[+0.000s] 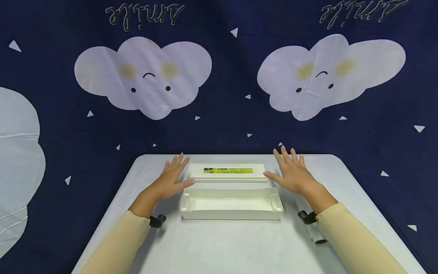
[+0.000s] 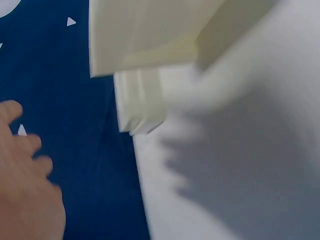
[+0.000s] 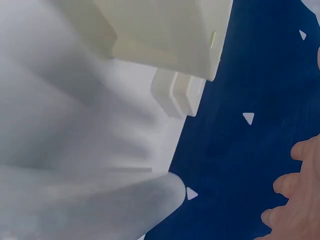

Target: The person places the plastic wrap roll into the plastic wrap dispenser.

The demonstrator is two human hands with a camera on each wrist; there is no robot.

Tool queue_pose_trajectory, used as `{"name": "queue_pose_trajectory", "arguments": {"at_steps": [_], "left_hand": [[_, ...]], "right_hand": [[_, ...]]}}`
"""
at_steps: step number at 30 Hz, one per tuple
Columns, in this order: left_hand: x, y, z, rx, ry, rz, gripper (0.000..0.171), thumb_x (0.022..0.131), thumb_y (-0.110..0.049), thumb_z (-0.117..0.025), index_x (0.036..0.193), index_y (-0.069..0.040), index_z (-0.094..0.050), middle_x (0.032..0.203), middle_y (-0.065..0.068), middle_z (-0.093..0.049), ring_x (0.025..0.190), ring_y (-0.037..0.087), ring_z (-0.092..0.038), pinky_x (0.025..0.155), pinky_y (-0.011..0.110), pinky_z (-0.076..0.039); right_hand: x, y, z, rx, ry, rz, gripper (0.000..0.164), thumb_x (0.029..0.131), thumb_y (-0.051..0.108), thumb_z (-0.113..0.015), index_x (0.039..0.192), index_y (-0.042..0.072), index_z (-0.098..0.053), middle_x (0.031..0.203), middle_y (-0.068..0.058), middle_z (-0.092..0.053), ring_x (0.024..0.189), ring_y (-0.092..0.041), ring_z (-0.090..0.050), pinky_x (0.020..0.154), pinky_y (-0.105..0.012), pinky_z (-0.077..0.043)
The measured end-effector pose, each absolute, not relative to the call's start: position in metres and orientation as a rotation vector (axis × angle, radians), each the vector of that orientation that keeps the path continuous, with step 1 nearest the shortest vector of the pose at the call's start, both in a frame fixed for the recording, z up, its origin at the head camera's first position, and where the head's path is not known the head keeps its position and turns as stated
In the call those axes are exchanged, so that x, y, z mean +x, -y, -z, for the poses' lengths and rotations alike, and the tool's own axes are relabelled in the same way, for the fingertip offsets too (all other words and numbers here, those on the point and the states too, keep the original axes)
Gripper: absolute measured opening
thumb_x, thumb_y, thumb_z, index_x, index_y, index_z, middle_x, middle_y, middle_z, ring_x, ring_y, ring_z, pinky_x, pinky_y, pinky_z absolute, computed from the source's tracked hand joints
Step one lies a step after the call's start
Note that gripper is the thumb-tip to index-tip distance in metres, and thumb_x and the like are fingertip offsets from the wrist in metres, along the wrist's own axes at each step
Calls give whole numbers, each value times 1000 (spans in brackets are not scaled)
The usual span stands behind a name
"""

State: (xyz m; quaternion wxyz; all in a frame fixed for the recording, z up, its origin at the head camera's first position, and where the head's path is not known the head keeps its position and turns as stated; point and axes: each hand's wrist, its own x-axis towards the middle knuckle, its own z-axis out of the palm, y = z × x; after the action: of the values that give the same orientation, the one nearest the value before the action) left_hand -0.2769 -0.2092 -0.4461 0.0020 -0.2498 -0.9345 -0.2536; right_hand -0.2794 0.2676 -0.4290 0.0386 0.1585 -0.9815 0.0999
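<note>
In the head view an open white oblong box [image 1: 230, 215] stands on the table, its inside facing up. Just behind it lies a second long white piece [image 1: 232, 178], perhaps its lid, bearing a green-yellow label [image 1: 227, 170]. My left hand [image 1: 172, 179], fingers spread, is off the left ends of both pieces. Opposite it, my right hand [image 1: 292, 173] spreads its fingers near the right end of the labelled piece; whether the thumb touches it, I cannot tell. Neither hand holds anything. A whitish roll [image 3: 100, 205] with a hollow core lies partly hidden beneath my right forearm.
A white cloth covers the table [image 1: 232, 247], whose far edge runs just behind the labelled piece. Beyond hangs or lies a dark blue fabric [image 1: 232, 114] printed with clouds and small triangles. Dark straps with small mounts [image 1: 157, 221] circle both wrists.
</note>
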Motion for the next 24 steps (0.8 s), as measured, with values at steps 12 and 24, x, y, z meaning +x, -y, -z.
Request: {"name": "queue_pose_trajectory", "arguments": {"at_steps": [12,24], "left_hand": [[-253,208,495,-871,2687,1746,99,95,-20,-81,170,-10,-17,174,14,-14,157,41,-12,123,59,-14],[-246,200,520,-782,2624,1954,127,70,-3,-98,169,-8,-18,170,19,-23,155,39,-22,117,37,-35]], "right_hand": [[-271,-288,442,427,3031,-362,107,99,79,-42,169,5,-10,171,-28,2,152,-58,6,115,-75,8],[-252,-312,460,329,3022,-567,104,102,72,-47,168,1,-10,170,-31,-1,150,-61,5,114,-77,4]]}}
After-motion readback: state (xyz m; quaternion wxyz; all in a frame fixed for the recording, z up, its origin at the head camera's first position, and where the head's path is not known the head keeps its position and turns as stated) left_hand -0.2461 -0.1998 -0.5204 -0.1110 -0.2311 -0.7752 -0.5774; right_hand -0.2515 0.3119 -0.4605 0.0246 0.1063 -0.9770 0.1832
